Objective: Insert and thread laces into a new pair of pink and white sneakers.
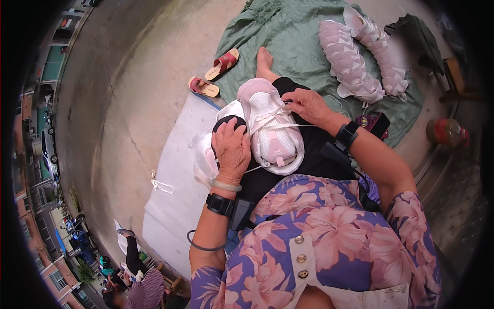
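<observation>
A pink and white mesh shoe upper (266, 135) lies across my black-trousered lap, its toe pointing away from me. White lace (272, 114) crosses its middle, and one strand runs off to the right. At the right edge of the upper, my right hand (310, 107) pinches the lace between thumb and forefinger. Left of the upper, my left hand (232, 149) lies palm down with its fingers extended over a rounded black patch; whether that is my knee or a piece of work I cannot tell. Beside and partly under this hand are more white and pink uppers (201, 154).
Two long stacks of pink-white uppers (350, 62) lie on a green cloth (288, 31). Red slippers (224, 64) stand beyond a white sheet (170, 206), which has a loose lace (161, 184) on it. A large bottle (445, 132) is at right; another person (146, 288) sits lower left.
</observation>
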`<action>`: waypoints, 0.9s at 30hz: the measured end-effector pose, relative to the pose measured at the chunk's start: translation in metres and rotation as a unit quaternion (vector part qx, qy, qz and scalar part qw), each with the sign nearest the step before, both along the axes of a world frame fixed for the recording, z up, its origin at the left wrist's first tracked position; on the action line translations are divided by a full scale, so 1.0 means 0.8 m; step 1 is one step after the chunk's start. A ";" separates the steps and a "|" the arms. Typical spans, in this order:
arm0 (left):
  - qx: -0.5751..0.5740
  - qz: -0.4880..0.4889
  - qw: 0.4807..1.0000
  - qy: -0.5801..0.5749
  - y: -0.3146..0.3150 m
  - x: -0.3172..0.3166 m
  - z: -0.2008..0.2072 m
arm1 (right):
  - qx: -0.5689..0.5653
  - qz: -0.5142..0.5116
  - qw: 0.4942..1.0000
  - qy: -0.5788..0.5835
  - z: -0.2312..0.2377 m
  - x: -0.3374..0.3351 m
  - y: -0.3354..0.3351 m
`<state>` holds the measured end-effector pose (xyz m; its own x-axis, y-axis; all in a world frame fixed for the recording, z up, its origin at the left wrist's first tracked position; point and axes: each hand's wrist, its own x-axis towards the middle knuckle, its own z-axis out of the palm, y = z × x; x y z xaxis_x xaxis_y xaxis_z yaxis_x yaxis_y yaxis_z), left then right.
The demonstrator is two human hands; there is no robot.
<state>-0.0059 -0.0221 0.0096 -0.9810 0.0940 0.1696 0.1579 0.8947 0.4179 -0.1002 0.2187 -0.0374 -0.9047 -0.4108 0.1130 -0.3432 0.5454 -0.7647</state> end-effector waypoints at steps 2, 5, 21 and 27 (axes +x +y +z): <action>-0.041 -0.015 0.999 0.000 0.014 -0.010 0.001 | 0.000 0.002 1.000 -0.004 -0.005 -0.003 0.002; -0.040 -0.013 0.999 -0.008 0.020 -0.015 -0.002 | 0.015 0.015 1.000 -0.011 -0.003 -0.003 0.002; 0.007 -0.042 0.998 -0.044 0.032 -0.016 0.017 | -0.309 0.058 0.817 -0.483 0.041 -0.011 0.004; 0.032 -0.095 0.995 -0.019 0.040 0.002 0.047 | -0.396 -0.001 0.752 -0.528 0.039 -0.006 0.001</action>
<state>-0.0047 0.0096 0.0469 -0.9521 0.2692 0.1452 0.3057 0.8214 0.4814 -0.1048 0.2195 -0.0065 -0.6625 -0.5915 -0.4597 0.6825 -0.2235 -0.6959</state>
